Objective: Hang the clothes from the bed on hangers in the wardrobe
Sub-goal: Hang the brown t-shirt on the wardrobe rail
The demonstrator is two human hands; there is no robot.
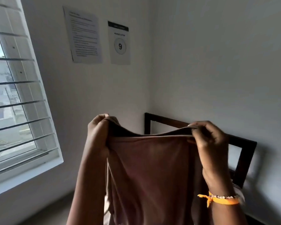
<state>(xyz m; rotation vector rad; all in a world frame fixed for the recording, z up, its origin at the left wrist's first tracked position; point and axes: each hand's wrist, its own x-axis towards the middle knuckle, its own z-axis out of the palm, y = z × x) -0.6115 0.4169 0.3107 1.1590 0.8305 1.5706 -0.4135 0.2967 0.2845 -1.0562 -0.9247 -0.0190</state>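
Both raised hands, left (98, 127) and right (208, 137), hold a pinching grip on the brown garment's (151, 168) top edge.

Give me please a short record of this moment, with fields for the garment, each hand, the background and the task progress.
garment: brown garment, held up by its top edge, hanging down
left hand: left hand grips the top edge at one end
right hand: right hand pinches the other end; orange wristband
background: barred window, two wall papers, dark frame
progress: no hanger or wardrobe in view; not yet hung
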